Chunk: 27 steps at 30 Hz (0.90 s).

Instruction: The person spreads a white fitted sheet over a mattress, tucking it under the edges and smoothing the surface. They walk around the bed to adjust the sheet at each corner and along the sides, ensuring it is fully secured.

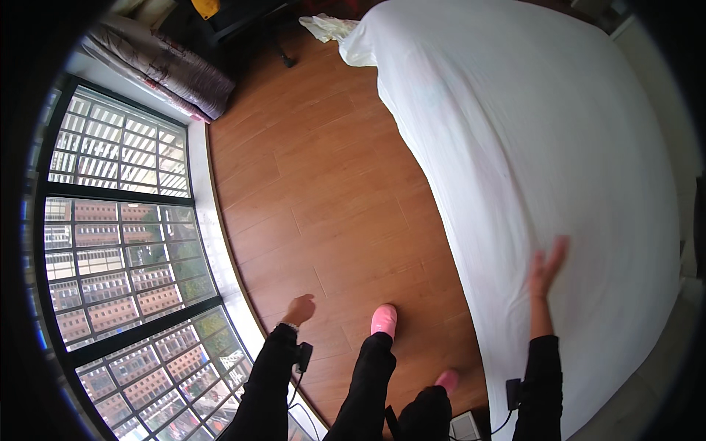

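My right hand [548, 270] is over the white sheet [471, 147], its thumb and fingers spread and slightly smeared by motion. Nothing is in it, and whether it touches the cloth I cannot tell. The sheet covers a large bed-like shape on the right and drapes down its near side in long folds. On the left, my left hand [299, 310] hangs above the wooden floor [323, 198], away from the sheet. Its fingers are loosely curled in, with nothing visible in them.
Barred windows [125, 250] with a pale sill [220, 213] run along the left. A bunched curtain [165, 70] hangs at the far left. A dark piece of furniture [243, 22] stands at the back. My feet wear pink shoes [384, 320]. Cables hang by both forearms.
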### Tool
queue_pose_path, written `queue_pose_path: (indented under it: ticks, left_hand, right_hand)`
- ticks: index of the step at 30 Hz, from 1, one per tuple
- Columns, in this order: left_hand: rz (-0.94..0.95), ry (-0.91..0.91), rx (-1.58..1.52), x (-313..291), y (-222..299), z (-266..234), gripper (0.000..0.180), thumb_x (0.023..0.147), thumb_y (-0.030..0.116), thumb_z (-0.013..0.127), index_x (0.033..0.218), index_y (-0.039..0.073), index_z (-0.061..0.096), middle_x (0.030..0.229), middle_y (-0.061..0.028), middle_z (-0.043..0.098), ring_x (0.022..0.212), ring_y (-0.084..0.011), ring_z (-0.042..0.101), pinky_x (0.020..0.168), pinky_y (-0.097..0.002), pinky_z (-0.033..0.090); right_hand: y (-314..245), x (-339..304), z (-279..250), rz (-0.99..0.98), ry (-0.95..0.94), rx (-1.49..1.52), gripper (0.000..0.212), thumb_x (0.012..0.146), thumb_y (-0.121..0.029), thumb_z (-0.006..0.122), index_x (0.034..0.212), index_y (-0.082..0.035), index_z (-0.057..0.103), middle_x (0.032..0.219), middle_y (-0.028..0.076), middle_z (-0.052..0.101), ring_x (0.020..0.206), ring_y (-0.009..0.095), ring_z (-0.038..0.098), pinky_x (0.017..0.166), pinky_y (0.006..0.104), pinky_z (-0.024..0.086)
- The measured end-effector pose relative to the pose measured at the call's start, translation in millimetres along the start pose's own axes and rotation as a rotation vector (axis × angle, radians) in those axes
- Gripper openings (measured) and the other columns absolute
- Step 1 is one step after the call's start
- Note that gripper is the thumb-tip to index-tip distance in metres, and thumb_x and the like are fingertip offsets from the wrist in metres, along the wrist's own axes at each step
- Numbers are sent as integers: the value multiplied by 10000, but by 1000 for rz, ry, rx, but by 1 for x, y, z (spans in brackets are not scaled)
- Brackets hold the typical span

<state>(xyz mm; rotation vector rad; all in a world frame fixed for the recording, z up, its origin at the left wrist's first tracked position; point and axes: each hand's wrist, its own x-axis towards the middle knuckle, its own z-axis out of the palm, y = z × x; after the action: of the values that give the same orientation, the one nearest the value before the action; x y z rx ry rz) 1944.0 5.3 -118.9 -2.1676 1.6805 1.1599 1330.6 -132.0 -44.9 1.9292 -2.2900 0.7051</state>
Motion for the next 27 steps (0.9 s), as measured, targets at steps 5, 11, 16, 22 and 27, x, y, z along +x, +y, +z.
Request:
queue_pose_path:
  ticks: [5, 11, 16, 22, 27]
  left_hand:
    - [-137, 10, -59, 28, -33, -62, 308, 781, 226, 477, 1024, 90, 611, 931, -181, 625, 897, -331, 590, 788, -392, 477]
    - [-59, -131, -96, 123, 22, -138, 370, 780, 257, 509, 1102, 86, 571, 987, -165, 620, 919, -306, 593, 805, -384, 474]
    - [237, 58, -167, 280, 67, -233, 547, 740, 216, 649, 1224, 47, 459, 1097, -152, 573, 954, -240, 581, 791, -356, 479]
    - [409, 325, -125, 455, 151, -361, 871, 639, 130, 737, 1338, -4, 236, 1241, -197, 416, 1029, -272, 496, 869, -381, 423]
    - [731, 450, 67, 574, 267, -446, 925, 611, 103, 737, 1352, 5, 193, 1271, -196, 382, 1148, -325, 418, 954, -386, 368]
  right_hand:
    - [23, 95, 21, 669, 362, 258, 564, 911, -318, 421, 1340, 8, 256, 1402, 187, 234, 1272, 297, 283, 1037, 411, 239]
    - [-253, 118, 191, 56, -1239, 738, 471, 812, -313, 555, 1208, -72, 474, 1275, 142, 435, 1149, 270, 434, 932, 385, 373]
    - [-360, 170, 176, -364, -488, 604, 458, 783, -285, 573, 1186, -79, 502, 1316, 162, 363, 1227, 296, 349, 1006, 425, 271]
    - [-283, 330, 159, 306, 162, 223, 526, 878, -242, 451, 1299, 31, 294, 1354, 241, 271, 1275, 390, 217, 1038, 477, 170]
    - [-416, 341, 253, 18, -681, 727, 367, 700, -228, 618, 1003, -43, 523, 1006, 162, 549, 998, 331, 504, 843, 443, 398]
